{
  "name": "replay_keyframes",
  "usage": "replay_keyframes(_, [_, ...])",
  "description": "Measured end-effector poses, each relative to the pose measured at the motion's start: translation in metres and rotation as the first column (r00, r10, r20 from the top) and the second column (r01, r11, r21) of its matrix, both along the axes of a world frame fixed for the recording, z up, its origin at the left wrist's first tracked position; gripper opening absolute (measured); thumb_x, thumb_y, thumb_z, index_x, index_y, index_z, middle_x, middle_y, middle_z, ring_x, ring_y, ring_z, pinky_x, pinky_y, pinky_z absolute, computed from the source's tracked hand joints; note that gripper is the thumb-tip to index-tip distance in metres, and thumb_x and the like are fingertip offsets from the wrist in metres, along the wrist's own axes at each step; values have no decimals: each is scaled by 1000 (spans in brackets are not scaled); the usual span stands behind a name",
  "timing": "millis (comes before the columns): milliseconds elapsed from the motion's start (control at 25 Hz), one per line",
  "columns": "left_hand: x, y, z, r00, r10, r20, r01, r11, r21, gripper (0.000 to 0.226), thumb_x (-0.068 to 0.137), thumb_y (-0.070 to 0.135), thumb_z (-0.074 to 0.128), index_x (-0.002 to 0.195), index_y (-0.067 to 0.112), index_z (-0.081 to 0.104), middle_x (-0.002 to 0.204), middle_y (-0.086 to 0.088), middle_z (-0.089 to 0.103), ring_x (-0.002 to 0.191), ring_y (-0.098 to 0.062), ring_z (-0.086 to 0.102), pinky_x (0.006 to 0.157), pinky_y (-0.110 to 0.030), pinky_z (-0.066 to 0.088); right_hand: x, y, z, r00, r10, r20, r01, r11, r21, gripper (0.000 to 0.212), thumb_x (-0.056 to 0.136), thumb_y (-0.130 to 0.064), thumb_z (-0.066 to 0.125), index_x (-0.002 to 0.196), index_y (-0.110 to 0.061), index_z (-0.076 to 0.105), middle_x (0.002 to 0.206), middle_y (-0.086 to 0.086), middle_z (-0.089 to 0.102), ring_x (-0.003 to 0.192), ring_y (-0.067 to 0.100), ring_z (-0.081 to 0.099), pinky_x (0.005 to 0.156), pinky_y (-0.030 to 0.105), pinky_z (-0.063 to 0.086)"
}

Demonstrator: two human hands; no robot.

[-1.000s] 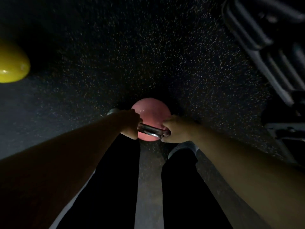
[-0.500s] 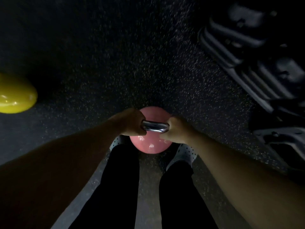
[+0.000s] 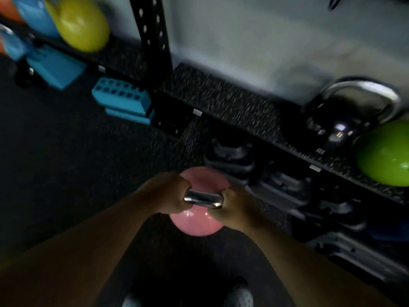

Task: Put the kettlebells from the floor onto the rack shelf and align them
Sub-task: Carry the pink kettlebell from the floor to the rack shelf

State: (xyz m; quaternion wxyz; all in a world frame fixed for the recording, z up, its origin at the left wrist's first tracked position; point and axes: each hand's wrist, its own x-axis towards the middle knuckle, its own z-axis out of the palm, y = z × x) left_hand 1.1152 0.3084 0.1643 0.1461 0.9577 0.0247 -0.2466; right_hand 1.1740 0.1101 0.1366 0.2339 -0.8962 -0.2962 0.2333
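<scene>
Kettlebells sit at both ends of the rack, and one more hangs in the person's grip. At far left, on a shelf section left of the black post (image 3: 152,34), a yellow kettlebell (image 3: 83,25) stands beside a blue one (image 3: 36,15), both blurred. Below them on the dark floor (image 3: 66,162) lie a blue block (image 3: 55,69) and, further right, a blue block with holes (image 3: 121,97), just beside the foot of the post.

In the lower middle, the left hand (image 3: 168,193) is closed around the left end of a shiny metal handle (image 3: 202,199), and the right hand (image 3: 234,207) is wrapped around its right end. Both fists grip the pink kettlebell (image 3: 197,222), which hangs between them in front of the rack and below the level of the speckled shelf (image 3: 221,100). Whether it touches the floor cannot be told. Two shoes show at the bottom edge beneath it.

Right of the hands, under the shelf, dark weights (image 3: 281,187) lie in a row on a lower level. On the shelf's right part stands a black kettlebell (image 3: 338,131) with a silver handle, and just beside it, at the right edge, a green kettlebell (image 3: 387,156). The shelf stretch between the post and the black kettlebell is bare speckled matting.
</scene>
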Motion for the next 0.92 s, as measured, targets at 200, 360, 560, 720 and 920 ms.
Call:
replay_keyframes(200, [103, 8, 64, 965, -122, 233, 107, 991, 74, 30, 80, 42, 65, 97, 18, 73, 99, -7, 76, 94, -28, 71, 77, -33, 54, 91, 1, 66, 982, -123, 146, 106, 987, 122, 18, 76, -24, 73, 78, -7, 77, 72, 11, 76, 64, 23, 71, 54, 16, 40])
replay_keyframes(360, [191, 30, 86, 939, -157, 306, 150, 988, 46, 19, 78, 33, 71, 88, 17, 73, 86, -6, 75, 78, -25, 71, 65, -29, 52, 163, 22, 97, 954, -180, 239, 151, 979, 134, 15, 78, -20, 74, 86, -9, 78, 79, 10, 77, 72, 21, 71, 55, 2, 36])
replay_keyframes(560, [276, 61, 89, 887, -296, 354, 259, 954, 149, 17, 77, 34, 69, 86, 19, 70, 85, -6, 73, 80, -27, 68, 64, -31, 49, 223, 57, 98, 904, -306, 298, 266, 949, 166, 24, 80, -21, 72, 103, -19, 78, 88, 9, 78, 82, 24, 71, 64, 12, 36])
replay_keyframes(720, [321, 90, 81, 865, -344, 365, 304, 938, 164, 16, 81, 31, 68, 92, 19, 67, 87, -5, 70, 76, -25, 63, 61, -29, 41, 256, 86, 88, 901, -370, 225, 325, 921, 213, 27, 81, -15, 71, 107, -16, 77, 84, 7, 76, 68, 17, 64, 54, 10, 37])
replay_keyframes(920, [345, 119, 66, 871, -294, 394, 295, 954, 60, 10, 83, 26, 68, 88, 17, 66, 83, -6, 68, 75, -28, 65, 65, -35, 52, 283, 117, 74, 887, -400, 231, 359, 912, 200, 26, 81, -15, 73, 108, -13, 75, 79, 1, 69, 56, 7, 58, 46, 3, 38])
